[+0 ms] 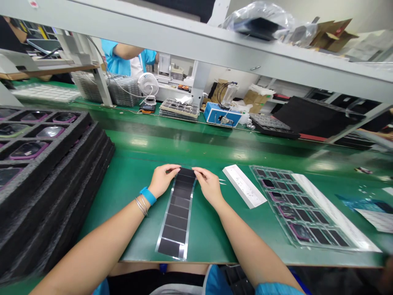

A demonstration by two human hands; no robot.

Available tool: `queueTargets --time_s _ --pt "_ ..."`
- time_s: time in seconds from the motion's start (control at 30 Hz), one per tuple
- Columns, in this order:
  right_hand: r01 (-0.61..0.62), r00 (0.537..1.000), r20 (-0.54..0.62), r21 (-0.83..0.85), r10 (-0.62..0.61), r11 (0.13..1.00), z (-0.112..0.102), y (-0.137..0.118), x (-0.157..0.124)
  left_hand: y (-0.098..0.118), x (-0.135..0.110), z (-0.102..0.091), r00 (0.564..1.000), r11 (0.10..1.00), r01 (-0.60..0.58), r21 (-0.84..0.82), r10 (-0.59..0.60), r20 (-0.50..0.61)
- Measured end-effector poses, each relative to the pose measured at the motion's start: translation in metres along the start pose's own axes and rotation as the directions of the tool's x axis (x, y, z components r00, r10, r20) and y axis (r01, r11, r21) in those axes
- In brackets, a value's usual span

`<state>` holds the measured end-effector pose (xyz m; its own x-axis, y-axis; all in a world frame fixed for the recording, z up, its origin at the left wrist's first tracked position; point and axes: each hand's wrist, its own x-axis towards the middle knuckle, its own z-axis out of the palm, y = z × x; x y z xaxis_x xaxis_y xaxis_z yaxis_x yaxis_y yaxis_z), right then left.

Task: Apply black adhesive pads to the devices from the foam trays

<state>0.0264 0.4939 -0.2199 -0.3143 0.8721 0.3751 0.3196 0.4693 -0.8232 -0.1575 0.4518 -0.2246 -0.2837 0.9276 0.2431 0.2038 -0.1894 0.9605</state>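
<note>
A long clear strip of black rectangular stickers (176, 221) lies lengthwise on the green table mat, its near end close to the table edge. My left hand (164, 176) pinches the far left corner of the strip. At the far right corner, the fingers of my right hand (209, 184) are closed on its edge. Just beyond my right hand, two thin pointed tips, perhaps tweezers (222, 182), show; the rest is hidden. To the right is a shallow white box (244, 186) with small bits in it. Beside it, a clear plastic tray (294, 205) holds black rectangles and several purple-framed pieces.
Stacked black foam trays (70, 164) with purple-framed pieces rise high on the left. A grey shelf beam (184, 30) crosses overhead. Behind stand a white fan (147, 85), a blue box-shaped device (221, 114) and a co-worker in a blue sleeve (113, 61). White sheets lie at right.
</note>
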Motion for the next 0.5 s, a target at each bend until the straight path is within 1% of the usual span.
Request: queueTargets --time_s 0.13,0.27,0.37,0.5 --pt "-0.01 1.0 -0.002 0.016 0.01 1.0 0.0002 -0.0001 -0.0004 0.0008 0.0003 0.0 1.0 1.0 -0.008 0.003 0.008 -0.01" --pt "-0.033 0.999 0.01 0.076 0.032 0.997 0.0013 -0.0005 -0.0008 0.0004 0.0002 0.0004 1.0 1.0 -0.009 0.0 0.009 -0.016" --pt "-0.046 0.999 -0.003 0.11 0.047 0.993 0.0017 -0.0004 -0.0007 0.0001 0.0001 0.0005 1.0 1.0 -0.012 0.001 0.012 -0.02" --pt "-0.069 0.997 -0.015 0.096 0.071 0.993 0.0008 -0.0004 -0.0001 0.0007 0.0004 -0.0003 1.0 1.0 -0.017 -0.001 0.017 -0.017"
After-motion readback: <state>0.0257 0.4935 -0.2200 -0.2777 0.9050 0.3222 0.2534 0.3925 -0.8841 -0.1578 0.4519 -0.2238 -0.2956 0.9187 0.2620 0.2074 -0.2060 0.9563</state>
